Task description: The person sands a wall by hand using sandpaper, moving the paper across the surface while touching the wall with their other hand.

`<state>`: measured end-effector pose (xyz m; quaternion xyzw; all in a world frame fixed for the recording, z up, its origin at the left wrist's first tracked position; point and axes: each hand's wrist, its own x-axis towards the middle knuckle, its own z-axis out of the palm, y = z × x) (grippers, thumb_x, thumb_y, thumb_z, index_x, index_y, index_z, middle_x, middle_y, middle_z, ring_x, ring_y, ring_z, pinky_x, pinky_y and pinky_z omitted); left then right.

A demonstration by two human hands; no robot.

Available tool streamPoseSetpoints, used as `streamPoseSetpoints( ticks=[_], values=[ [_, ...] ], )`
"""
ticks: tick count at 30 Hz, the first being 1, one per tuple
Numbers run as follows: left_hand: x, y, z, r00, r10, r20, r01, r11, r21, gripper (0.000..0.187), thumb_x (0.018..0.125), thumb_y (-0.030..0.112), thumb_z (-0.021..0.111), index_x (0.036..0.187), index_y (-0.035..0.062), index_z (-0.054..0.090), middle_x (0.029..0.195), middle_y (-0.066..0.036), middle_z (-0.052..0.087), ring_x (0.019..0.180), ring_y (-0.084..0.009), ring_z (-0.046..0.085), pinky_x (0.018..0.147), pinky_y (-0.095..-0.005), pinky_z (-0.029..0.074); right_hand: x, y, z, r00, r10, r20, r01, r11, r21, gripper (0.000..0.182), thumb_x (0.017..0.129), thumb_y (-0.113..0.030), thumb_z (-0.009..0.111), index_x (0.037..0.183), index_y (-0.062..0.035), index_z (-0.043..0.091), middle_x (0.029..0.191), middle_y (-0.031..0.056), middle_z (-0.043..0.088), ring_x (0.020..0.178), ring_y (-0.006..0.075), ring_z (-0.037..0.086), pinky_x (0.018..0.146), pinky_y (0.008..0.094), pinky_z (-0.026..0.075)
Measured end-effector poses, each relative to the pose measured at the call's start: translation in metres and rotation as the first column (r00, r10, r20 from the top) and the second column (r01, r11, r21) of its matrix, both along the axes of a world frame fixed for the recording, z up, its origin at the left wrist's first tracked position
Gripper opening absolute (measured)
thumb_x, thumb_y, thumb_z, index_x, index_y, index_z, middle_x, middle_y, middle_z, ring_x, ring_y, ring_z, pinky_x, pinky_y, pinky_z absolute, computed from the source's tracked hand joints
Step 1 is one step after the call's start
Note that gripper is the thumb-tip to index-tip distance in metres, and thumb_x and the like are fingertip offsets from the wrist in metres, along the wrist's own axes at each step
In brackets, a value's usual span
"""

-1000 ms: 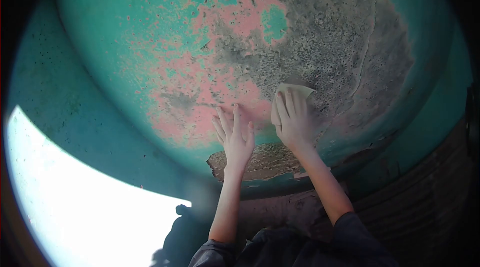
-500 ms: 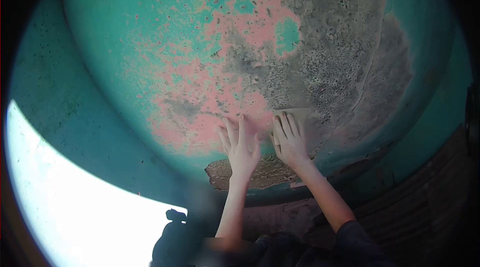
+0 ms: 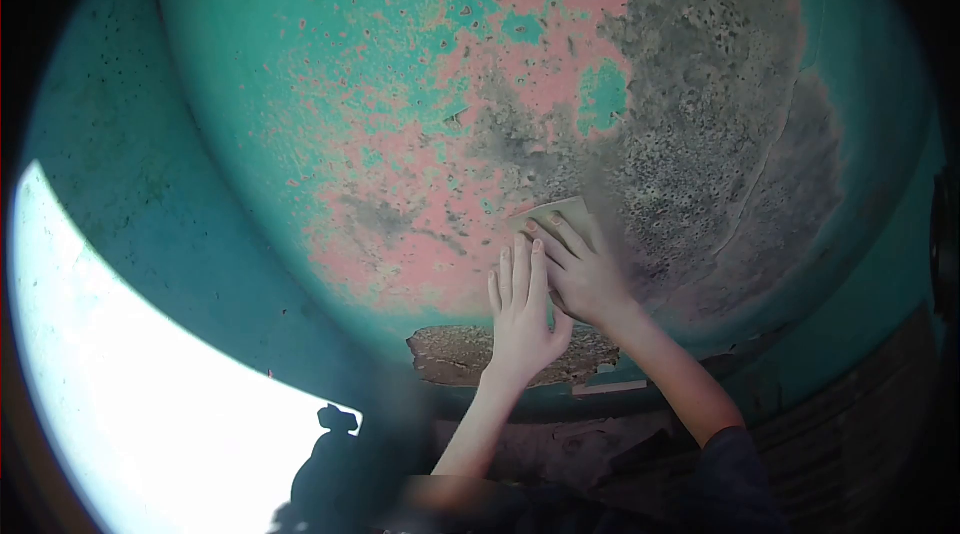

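A curved green metal panel fills most of the head view, worn to pink and rough grey in its middle. My right hand presses a greyish sheet of sandpaper flat against it, fingers laid over the sheet, where pink meets grey. Beside it, my left hand lies on the panel with fingers straight and thumb apart. Its fingertips reach the sheet's lower left edge, close to the right hand's fingers. Part of the sheet is hidden under my right hand.
A brown patch of flaked paint runs along the panel's lower edge, below my hands. Bright light shows at the lower left, with a dark silhouette against it. Dark ridged material lies at the lower right.
My right hand and the sandpaper have shifted up and left across the panel and turned. The left hand has moved right, beside the right hand. The view has shifted slightly.
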<state>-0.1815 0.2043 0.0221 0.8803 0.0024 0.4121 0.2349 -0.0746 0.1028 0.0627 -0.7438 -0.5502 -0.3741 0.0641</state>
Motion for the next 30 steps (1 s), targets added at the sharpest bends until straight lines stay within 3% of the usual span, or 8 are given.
streamPoseSetpoints(
  ticks=[6,9,11,13,17,19,26,30],
  values=[
    [0.019,-0.012,0.010,0.999,0.045,-0.025,-0.048,0.988,-0.143,0.095,0.077,0.014,0.062,0.153,-0.0073,0.010,0.157,-0.035,0.011,0.148,-0.0488,0.008,0.117,-0.0588,0.013,0.023,-0.014,0.028,0.973,0.226,0.052,-0.206,0.944,-0.256,0.050,0.085,-0.020,0.056,0.133,-0.0079,0.059,0.142,0.0049,0.055,0.136,0.0218,0.047,0.116,0.0455,0.032],
    [0.035,-0.022,0.011,0.981,0.190,0.037,-0.183,0.972,-0.151,0.094,0.079,0.018,0.064,0.153,-0.0071,0.012,0.157,-0.034,0.013,0.147,-0.0502,0.012,0.116,-0.0602,0.016,0.043,-0.033,0.036,0.957,0.286,-0.045,-0.287,0.958,-0.018,0.046,0.087,-0.018,0.056,0.132,-0.0101,0.061,0.140,0.0038,0.056,0.134,0.0204,0.049,0.114,0.0421,0.034],
    [0.040,-0.026,0.011,0.951,0.307,0.032,-0.302,0.947,-0.110,0.094,0.081,0.022,0.065,0.154,-0.0066,0.012,0.157,-0.032,0.015,0.145,-0.0510,0.015,0.115,-0.0613,0.018,0.052,-0.042,0.034,0.976,0.160,0.148,-0.179,0.976,0.125,0.044,0.089,-0.017,0.055,0.133,-0.0130,0.062,0.140,0.0017,0.057,0.132,0.0193,0.051,0.113,0.0400,0.035],
    [0.048,-0.029,0.019,0.926,0.377,-0.005,-0.375,0.921,-0.107,0.080,0.094,0.019,0.058,0.153,-0.0073,0.012,0.157,-0.035,0.008,0.145,-0.0522,0.012,0.117,-0.0570,0.016,0.055,-0.042,0.029,0.965,0.124,0.230,-0.152,0.983,0.107,0.043,0.091,-0.017,0.053,0.134,-0.0157,0.061,0.141,0.0002,0.056,0.132,0.0176,0.051,0.111,0.0381,0.036],
    [0.047,0.012,0.022,0.891,0.448,0.076,-0.426,0.881,-0.204,0.068,0.102,0.019,0.048,0.154,-0.0066,0.012,0.158,-0.034,0.006,0.146,-0.0523,0.010,0.118,-0.0562,0.014,0.060,-0.040,0.024,0.944,0.115,0.308,-0.154,0.983,0.103,0.046,0.090,-0.020,0.051,0.135,-0.0174,0.061,0.143,-0.0003,0.055,0.131,0.0155,0.051,0.111,0.0380,0.035],
    [0.047,0.031,0.026,0.884,0.438,0.162,-0.361,0.861,-0.358,0.066,0.102,0.022,0.044,0.153,-0.0088,0.014,0.158,-0.034,0.009,0.145,-0.0541,0.010,0.117,-0.0567,0.017,0.061,-0.038,0.025,0.949,0.120,0.292,-0.158,0.981,0.113,0.047,0.090,-0.022,0.051,0.136,-0.0184,0.060,0.143,-0.0008,0.055,0.132,0.0154,0.050,0.112,0.0393,0.035],
    [0.068,-0.037,-0.042,0.929,0.369,0.019,-0.350,0.896,-0.274,0.067,0.104,0.023,0.041,0.152,-0.0110,0.008,0.157,-0.036,0.007,0.146,-0.0522,0.007,0.119,-0.0549,0.012,0.062,-0.043,0.024,0.946,0.157,0.283,-0.190,0.977,0.092,0.048,0.089,-0.023,0.052,0.137,-0.0184,0.059,0.145,-0.0008,0.053,0.134,0.0161,0.048,0.112,0.0411,0.035],
    [0.039,0.047,0.022,0.887,0.428,0.173,-0.280,0.796,-0.537,0.066,0.105,0.022,0.038,0.153,-0.0099,0.006,0.159,-0.034,0.004,0.147,-0.0514,0.002,0.120,-0.0529,0.010,0.061,-0.041,0.024,0.945,0.169,0.278,-0.205,0.973,0.102,0.048,0.089,-0.023,0.053,0.136,-0.0178,0.059,0.145,-0.0001,0.052,0.135,0.0169,0.047,0.112,0.0429,0.034]
  ],
)
